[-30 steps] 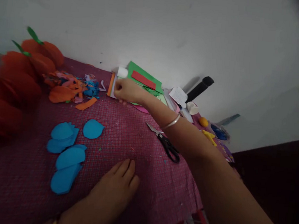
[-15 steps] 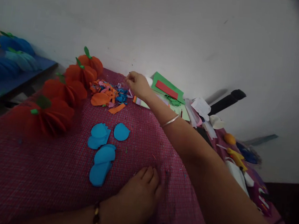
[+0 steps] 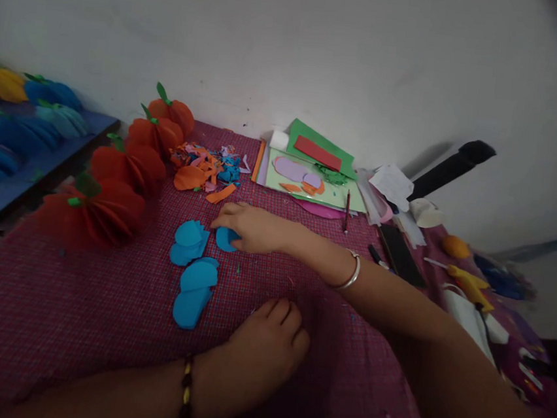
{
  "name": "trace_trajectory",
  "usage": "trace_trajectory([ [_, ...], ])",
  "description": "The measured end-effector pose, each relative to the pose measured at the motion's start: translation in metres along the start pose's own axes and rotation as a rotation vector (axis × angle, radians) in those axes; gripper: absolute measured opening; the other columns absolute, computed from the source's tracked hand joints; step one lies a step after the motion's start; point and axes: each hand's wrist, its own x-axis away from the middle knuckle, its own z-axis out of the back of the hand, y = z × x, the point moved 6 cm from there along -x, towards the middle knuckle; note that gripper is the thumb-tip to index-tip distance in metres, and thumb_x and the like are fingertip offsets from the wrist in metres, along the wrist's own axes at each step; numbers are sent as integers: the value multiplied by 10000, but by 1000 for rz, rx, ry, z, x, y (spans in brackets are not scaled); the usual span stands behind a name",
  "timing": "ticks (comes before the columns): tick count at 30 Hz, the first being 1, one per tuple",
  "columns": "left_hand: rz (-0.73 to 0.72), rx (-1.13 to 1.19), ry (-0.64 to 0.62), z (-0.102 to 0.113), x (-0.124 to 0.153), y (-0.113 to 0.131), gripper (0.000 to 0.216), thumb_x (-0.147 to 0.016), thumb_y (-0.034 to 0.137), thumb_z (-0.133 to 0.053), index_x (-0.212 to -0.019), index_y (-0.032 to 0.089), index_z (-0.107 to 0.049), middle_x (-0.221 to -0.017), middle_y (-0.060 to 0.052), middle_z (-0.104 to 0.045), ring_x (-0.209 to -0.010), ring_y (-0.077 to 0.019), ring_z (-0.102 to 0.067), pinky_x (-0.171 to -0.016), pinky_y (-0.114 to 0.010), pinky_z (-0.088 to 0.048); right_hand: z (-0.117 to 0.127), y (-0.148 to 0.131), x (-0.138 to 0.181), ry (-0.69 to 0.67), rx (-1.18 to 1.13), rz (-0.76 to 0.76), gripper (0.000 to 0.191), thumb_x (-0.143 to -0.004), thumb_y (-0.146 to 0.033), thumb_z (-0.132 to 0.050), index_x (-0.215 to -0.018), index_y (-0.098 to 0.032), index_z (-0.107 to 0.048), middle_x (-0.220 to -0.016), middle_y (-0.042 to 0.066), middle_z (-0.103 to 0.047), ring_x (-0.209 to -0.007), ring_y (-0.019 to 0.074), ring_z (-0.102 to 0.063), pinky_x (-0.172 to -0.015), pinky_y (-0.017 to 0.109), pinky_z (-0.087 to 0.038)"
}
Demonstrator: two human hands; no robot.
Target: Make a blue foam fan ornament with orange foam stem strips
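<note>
My right hand [image 3: 252, 226] lies over a blue paper cut-out [image 3: 225, 237] on the maroon checked cloth [image 3: 76, 308], its fingers curled down onto it. More blue paper cut-outs [image 3: 192, 273] sit in a loose pile just left of it. Resting flat on the cloth near the front is my left hand [image 3: 265, 346], fingers together and holding nothing; a beaded band circles its wrist. A silver bangle is on my right wrist.
Orange paper pumpkins [image 3: 129, 168] line the left side, with paper scraps [image 3: 204, 166] behind. Green sheets [image 3: 311, 173] with cut shapes, a pencil [image 3: 346, 210], a black strip [image 3: 399, 253] and a yellow glue gun [image 3: 468, 283] lie to the right. Blue and yellow paper pumpkins [image 3: 16, 111] fill a side shelf.
My right hand came back from the paper pile at the wall down to the blue cut-outs. The view shifted; my left hand stayed flat on the cloth.
</note>
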Motion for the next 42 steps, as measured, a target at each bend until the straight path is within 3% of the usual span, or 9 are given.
trace_trajectory([
  [7,52,135,4,4,5,-8,138,-889,150,-480,-940,148,-608,-1149,-122,-618,-1032,-237,-549,-887,-398,-462,15,5,20,190,-125,-78,454,-796,-87,-599,-1245,-119,-538,-1257,148,-525,-1128,228,-518,-974,375,-411],
  [11,304,465,196,31,8,-34,208,-907,178,-459,-823,174,-649,-873,-52,-650,-831,-177,-575,-760,-322,-476,22,10,68,392,-464,-232,250,-833,-78,-547,-1075,-117,-600,-1050,85,-626,-960,165,-582,-892,325,-452],
  [16,659,908,355,44,7,-59,68,-819,251,-589,-805,185,-604,-686,22,-603,-653,-134,-554,-607,-261,-452,6,-8,126,464,-1027,-328,153,-928,-218,-459,-903,-128,-580,-804,12,-601,-732,111,-569,-703,250,-478],
  [21,732,1172,499,35,2,-51,275,-721,181,-669,-910,217,-472,-692,66,-605,-635,-113,-571,-590,-233,-448,-6,-33,152,466,-1159,-334,226,-910,-350,-498,-824,-145,-543,-698,-27,-512,-636,92,-498,-580,204,-412],
  [27,740,1056,503,28,8,-24,303,-717,206,-680,-934,218,-468,-764,51,-559,-667,-107,-541,-609,-231,-439,-21,-41,162,433,-1169,-341,118,-797,-227,-578,-712,-160,-533,-615,-51,-481,-546,82,-444,-513,201,-346],
  [31,776,919,138,29,30,-15,75,-821,242,-539,-857,183,-567,-712,26,-560,-642,-116,-522,-601,-243,-432,-34,-28,170,488,-1187,-423,122,-805,-258,-553,-727,-173,-514,-604,-46,-510,-504,88,-487,-485,208,-385],
  [33,810,776,84,44,50,-27,99,-811,225,-534,-747,171,-588,-713,11,-585,-675,-124,-538,-635,-249,-436,-41,-20,174,502,-1174,-507,124,-809,-261,-548,-726,-185,-495,-544,-61,-486,-451,86,-461,-431,196,-356],
  [38,944,481,246,90,89,-86,137,-789,296,-583,-826,170,-625,-757,0,-628,-685,-144,-574,-662,-270,-463,-52,-14,174,476,-1203,-567,114,-819,-224,-523,-719,-189,-481,-510,-63,-480,-427,83,-444,-408,184,-338],
  [42,1000,393,233,85,93,-116,258,-748,298,-614,-969,165,-618,-853,-18,-647,-648,-136,-552,-615,-269,-464,-52,-17,173,476,-1185,-527,68,-810,-186,-516,-742,-183,-505,-560,-48,-511,-475,88,-480,-446,191,-352],
])
